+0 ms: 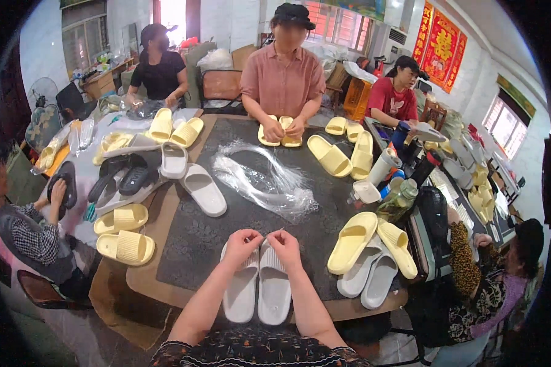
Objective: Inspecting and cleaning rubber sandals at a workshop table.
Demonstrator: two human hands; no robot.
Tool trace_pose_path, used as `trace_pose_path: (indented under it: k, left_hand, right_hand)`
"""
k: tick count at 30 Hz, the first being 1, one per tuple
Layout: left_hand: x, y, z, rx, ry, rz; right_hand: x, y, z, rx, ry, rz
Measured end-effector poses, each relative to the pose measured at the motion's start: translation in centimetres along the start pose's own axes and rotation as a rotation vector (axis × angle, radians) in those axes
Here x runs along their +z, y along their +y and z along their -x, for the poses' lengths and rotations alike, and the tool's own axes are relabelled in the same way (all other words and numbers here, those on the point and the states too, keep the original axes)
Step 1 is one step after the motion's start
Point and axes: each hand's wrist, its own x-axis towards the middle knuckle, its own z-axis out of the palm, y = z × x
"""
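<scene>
A pair of grey slippers stands side by side at the table's near edge, the left slipper [240,296] against the right slipper [274,300], toes pointing away from me. Over the left toe strap lies my left hand [242,246], its fingers pinched together. My right hand [284,248] bends over the other strap, also in a pinch, fingertips close to those of the left. Whatever is between the fingers is too small to make out. Beyond my hands, a loose bundle of clear, thin plastic strands [242,177] is spread on the dark tabletop [190,244].
Yellow slippers [353,243] and grey slippers [382,281] lie at right; more yellow slippers [125,246] and a grey slipper [204,191] lie left. Bottles [402,199] stand at the right edge. A co-worker [284,79] handles yellow slippers opposite; other people sit around.
</scene>
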Motion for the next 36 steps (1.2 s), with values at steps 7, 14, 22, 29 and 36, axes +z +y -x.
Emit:
trace_pose_path:
  k: [7,14,22,29,36]
  left_hand:
    - [-0.2,1.1,0.1,-0.064,-0.017,0.03]
    - [-0.2,0.4,0.1,-0.026,0.001,-0.029]
    - [-0.2,0.3,-0.1,-0.045,-0.023,0.054]
    - [0.0,0.1,0.0,-0.063,-0.018,0.034]
    - [-0.2,0.2,0.0,-0.061,-0.035,0.04]
  right_hand:
    - [-0.3,-0.7,-0.1,0.036,0.134,-0.14]
    - [-0.1,-0.6,0.0,0.023,0.142,-0.108]
    - [0.2,-1.2,0.3,-0.009,-0.01,0.066]
    - [-0.3,-0.3,-0.2,0.024,0.152,-0.173]
    - [-0.1,0.0,-0.2,0.024,0.096,-0.065]
